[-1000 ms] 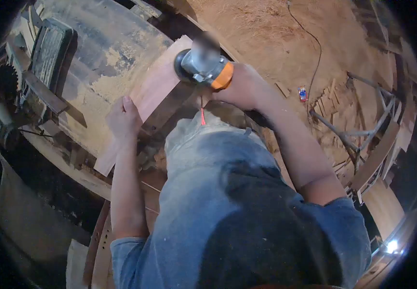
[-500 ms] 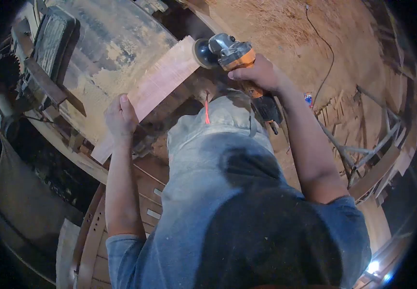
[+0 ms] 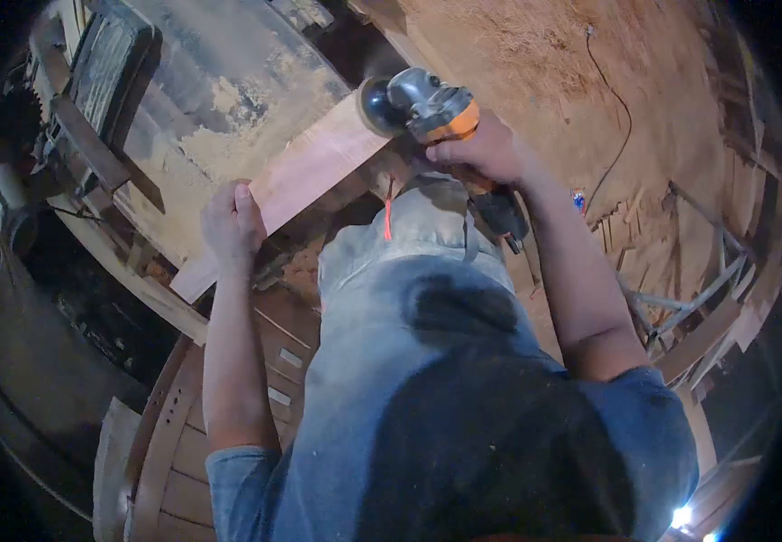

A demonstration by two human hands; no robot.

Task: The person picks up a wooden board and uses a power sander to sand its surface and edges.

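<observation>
A pale pinkish wooden board (image 3: 318, 172) lies slantwise along the edge of a dusty worktable (image 3: 196, 113). My left hand (image 3: 234, 224) is closed around the board toward its near end, thumb on top. In my right hand (image 3: 481, 152) is an orange and grey angle grinder (image 3: 427, 101), gripped by its body, with the black rear end pointing down toward me. Its dark round disc (image 3: 380, 107) rests against the far end of the board and hides that corner. The fingers under the grinder are mostly hidden.
Sawdust coats the worktable and the ground (image 3: 535, 81). A dark cable (image 3: 627, 108) runs over the ground at right, near a metal frame (image 3: 693, 307) and wood scraps. At left a toothed saw blade (image 3: 18, 117) stands beside the table. Slatted wood (image 3: 187, 452) lies below.
The grinder's disc has shifted slightly left and covers more of the board's far end. My left hand keeps its hold on the board. The whole view has shifted a little.
</observation>
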